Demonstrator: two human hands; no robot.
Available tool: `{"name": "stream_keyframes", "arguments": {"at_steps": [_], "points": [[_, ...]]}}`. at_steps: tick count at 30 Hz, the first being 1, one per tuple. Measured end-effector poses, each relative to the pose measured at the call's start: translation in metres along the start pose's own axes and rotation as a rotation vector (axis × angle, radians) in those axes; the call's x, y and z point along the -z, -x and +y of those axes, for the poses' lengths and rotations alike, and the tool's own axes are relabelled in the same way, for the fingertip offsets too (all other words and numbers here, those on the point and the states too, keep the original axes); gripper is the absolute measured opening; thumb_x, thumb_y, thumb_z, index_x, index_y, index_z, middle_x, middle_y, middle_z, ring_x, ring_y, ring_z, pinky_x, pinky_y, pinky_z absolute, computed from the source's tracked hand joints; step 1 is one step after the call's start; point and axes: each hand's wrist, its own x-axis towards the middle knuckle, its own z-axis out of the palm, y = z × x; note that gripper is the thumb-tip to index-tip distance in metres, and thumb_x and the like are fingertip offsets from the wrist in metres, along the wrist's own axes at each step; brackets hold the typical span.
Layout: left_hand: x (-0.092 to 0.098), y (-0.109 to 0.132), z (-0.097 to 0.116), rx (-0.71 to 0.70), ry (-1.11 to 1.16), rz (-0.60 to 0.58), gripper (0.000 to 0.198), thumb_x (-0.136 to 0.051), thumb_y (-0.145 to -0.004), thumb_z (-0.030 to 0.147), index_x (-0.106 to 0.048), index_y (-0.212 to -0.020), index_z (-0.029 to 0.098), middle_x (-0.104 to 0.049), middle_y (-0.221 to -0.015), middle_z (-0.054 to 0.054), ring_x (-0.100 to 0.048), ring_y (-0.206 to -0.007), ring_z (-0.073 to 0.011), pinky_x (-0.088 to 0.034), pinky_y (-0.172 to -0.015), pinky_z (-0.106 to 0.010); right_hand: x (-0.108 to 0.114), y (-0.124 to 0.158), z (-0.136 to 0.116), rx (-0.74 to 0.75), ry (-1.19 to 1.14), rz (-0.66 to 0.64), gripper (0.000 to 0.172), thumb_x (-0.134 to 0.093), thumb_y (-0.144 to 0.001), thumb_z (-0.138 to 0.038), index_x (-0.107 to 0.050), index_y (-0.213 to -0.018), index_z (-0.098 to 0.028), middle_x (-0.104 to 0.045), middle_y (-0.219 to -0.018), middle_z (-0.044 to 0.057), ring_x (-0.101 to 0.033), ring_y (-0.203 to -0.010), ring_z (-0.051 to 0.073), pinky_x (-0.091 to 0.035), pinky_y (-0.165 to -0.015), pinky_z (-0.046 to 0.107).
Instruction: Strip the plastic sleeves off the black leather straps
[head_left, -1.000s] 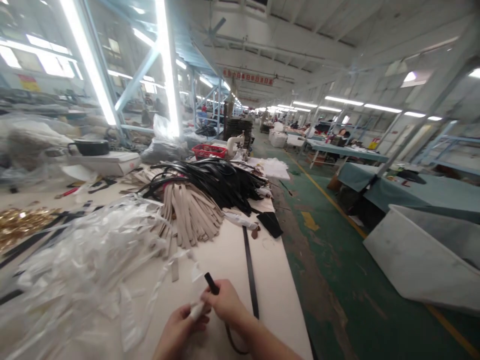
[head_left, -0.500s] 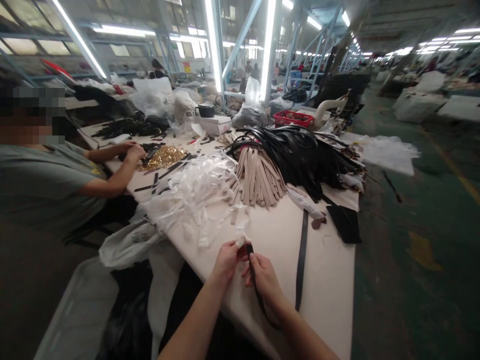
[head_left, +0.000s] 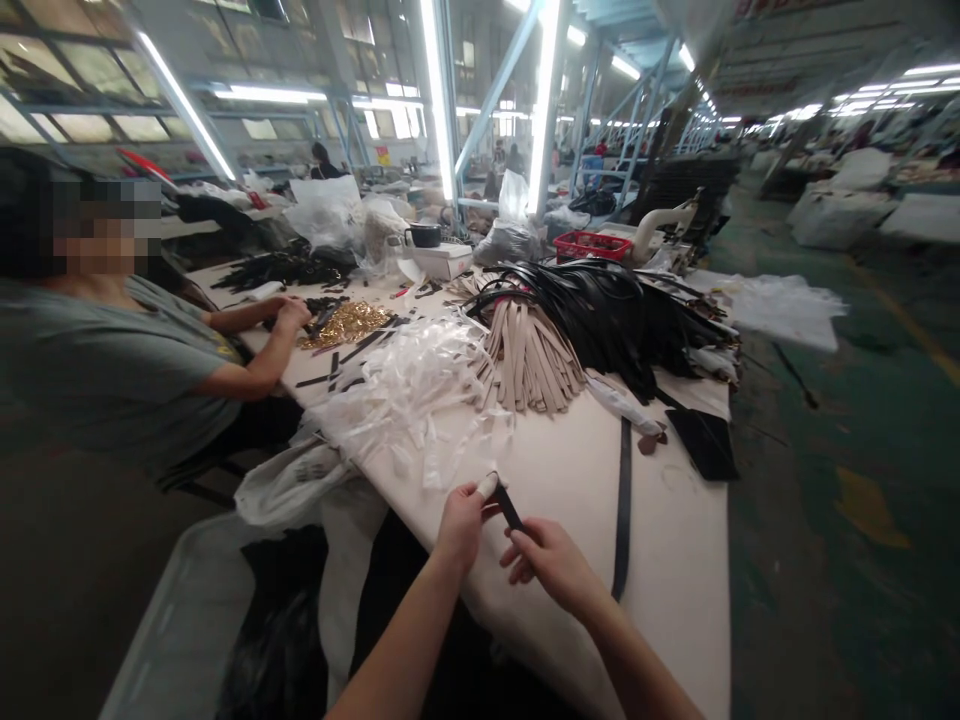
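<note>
Over the table (head_left: 559, 440), our left hand (head_left: 461, 522) pinches the strip (head_left: 510, 508) by its tip; our right hand (head_left: 551, 560), at five o'clock, seems to grip it lower. A slack pinch could drop it; drifting toward eleven o'clock could snag the scraps (head_left: 409, 375).

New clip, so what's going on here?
The person's left hand and right hand hold a short stretch of black strip between them, above the table. Beyond lie white plastic scraps, beige strips and black straps. At left, a co-worker's hands work near gold pieces.
</note>
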Motion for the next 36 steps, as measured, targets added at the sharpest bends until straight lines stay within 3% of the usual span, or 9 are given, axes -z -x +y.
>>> {"name": "stream_keyframes", "arguments": {"at_steps": [4, 7, 12, 15, 18, 23, 28, 32, 36], "points": [[-0.002, 0.024, 0.002, 0.007, -0.018, -0.045, 0.04, -0.079, -0.069, 0.051, -0.07, -0.07, 0.011, -0.067, -0.058, -0.005, -0.061, -0.052, -0.0151, -0.05, -0.054, -0.027, -0.015, 0.012, -0.003, 0.018, 0.055, 0.091, 0.041, -0.047, -0.093, -0.05, -0.062, -0.088, -0.012, -0.07, -0.063, 0.004, -0.055, -0.034, 0.01, -0.032, -0.035, 0.019], [-0.009, 0.045, 0.006, 0.065, -0.055, -0.132, 0.046, -0.075, -0.072, 0.057, -0.066, -0.062, 0.013, -0.052, -0.04, 0.001, -0.046, -0.034, -0.0116, -0.041, -0.039, -0.026, -0.025, 0.023, -0.01, 0.051, 0.063, 0.107, 0.045, -0.045, -0.094, -0.055, -0.063, -0.09, -0.013, -0.072, -0.071, 0.005, -0.059, -0.039, 0.011, -0.038, -0.038, 0.021], [-0.012, 0.053, 0.031, -0.132, 0.013, -0.01, 0.038, -0.081, -0.067, 0.048, -0.074, -0.077, 0.012, -0.072, -0.07, -0.007, -0.066, -0.066, -0.019, -0.054, -0.064, -0.029, -0.034, 0.049, -0.021, 0.136, 0.18, 0.133, 0.043, -0.044, -0.097, -0.053, -0.064, -0.096, -0.015, -0.073, -0.076, 0.006, -0.068, -0.055, 0.015, -0.05, -0.053, 0.024], [-0.014, 0.057, 0.026, -0.099, -0.045, -0.016, 0.041, -0.079, -0.068, 0.053, -0.073, -0.071, 0.013, -0.066, -0.057, -0.004, -0.063, -0.056, -0.0181, -0.05, -0.055, -0.028, -0.033, 0.049, -0.022, 0.144, 0.2, 0.192, 0.048, -0.039, -0.098, -0.055, -0.064, -0.09, -0.015, -0.072, -0.072, 0.006, -0.065, -0.048, 0.014, -0.046, -0.047, 0.024], [-0.015, 0.062, 0.015, -0.036, -0.086, -0.055, 0.042, -0.077, -0.069, 0.055, -0.07, -0.067, 0.013, -0.06, -0.051, -0.002, -0.057, -0.048, -0.0158, -0.044, -0.046, -0.026, -0.029, 0.046, -0.021, 0.162, 0.138, 0.125, 0.047, -0.041, -0.098, -0.054, -0.065, -0.093, -0.014, -0.073, -0.077, 0.007, -0.067, -0.053, 0.015, -0.049, -0.051, 0.025], [-0.017, 0.064, 0.012, -0.116, -0.08, -0.019, 0.034, -0.076, -0.073, 0.046, -0.069, -0.07, 0.013, -0.065, -0.063, -0.003, -0.06, -0.058, -0.0143, -0.048, -0.056, -0.024, -0.028, 0.051, -0.017, 0.177, 0.157, 0.151, 0.046, -0.04, -0.099, -0.053, -0.064, -0.094, -0.015, -0.073, -0.075, 0.006, -0.067, -0.055, 0.016, -0.05, -0.054, 0.026], [-0.021, 0.068, 0.0, -0.007, -0.066, -0.137, 0.039, -0.072, -0.076, 0.052, -0.062, -0.068, 0.014, -0.051, -0.05, 0.004, -0.039, -0.033, -0.008, -0.027, -0.035, -0.023, -0.027, 0.049, -0.018, 0.206, 0.182, 0.197, 0.046, -0.041, -0.098, -0.055, -0.065, -0.098, -0.015, -0.069, -0.066, 0.003, -0.066, -0.055, 0.016, -0.05, -0.056, 0.027], [-0.016, 0.055, 0.005, 0.074, 0.042, -0.142, 0.044, -0.069, -0.075, 0.055, -0.067, -0.088, 0.012, -0.067, -0.07, -0.004, -0.055, -0.049, -0.0115, -0.035, -0.045, -0.022, -0.03, 0.045, 0.003, 0.15, 0.151, 0.115, 0.05, -0.04, -0.096, -0.06, -0.063, -0.104, -0.015, -0.071, -0.075, 0.006, -0.065, -0.055, 0.017, -0.051, -0.055, 0.028], [-0.017, 0.047, -0.003, 0.158, 0.149, -0.204, 0.057, -0.05, -0.081, 0.065, -0.065, -0.087, 0.01, -0.071, -0.077, -0.015, -0.064, -0.057, -0.0175, -0.025, -0.04, -0.02, -0.022, 0.035, 0.03, 0.079, 0.198, 0.112, 0.059, -0.036, -0.092, -0.069, -0.065, -0.092, -0.017, -0.072, -0.069, 0.007, -0.064, -0.05, 0.018, -0.05, -0.053, 0.029]]}}
